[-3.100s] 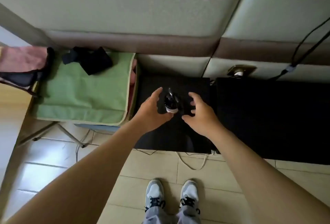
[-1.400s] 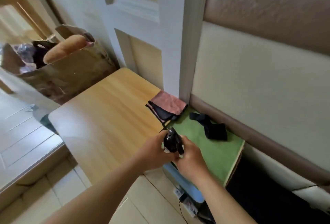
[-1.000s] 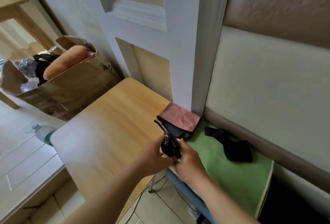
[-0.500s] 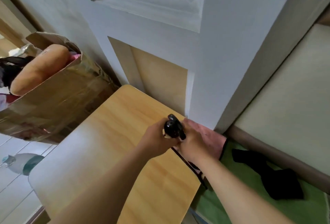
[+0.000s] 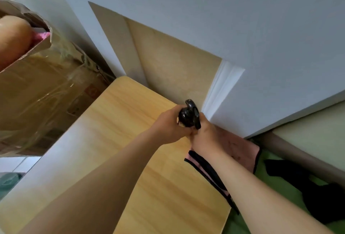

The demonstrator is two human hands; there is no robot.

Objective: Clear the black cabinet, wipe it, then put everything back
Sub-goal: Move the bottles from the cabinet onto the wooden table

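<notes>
While a white panelled door fills the upper view, a light wooden tabletop spreads below it, with a taped cardboard box to its left. A green mat lies to the right, a pink cloth at its edge. Left hand and right hand both clasp a small glossy black object at the tabletop's far corner; contact with the wood is unclear.

This is a lived-in room of a home. A white panelled door stands at twelve o'clock and a tape-wrapped brown cardboard box stuffed with belongings at nine o'clock. A light wooden tabletop fills the centre. At four o'clock lie a pink black-edged cloth and a green fabric cover bearing a crumpled black garment.
</notes>
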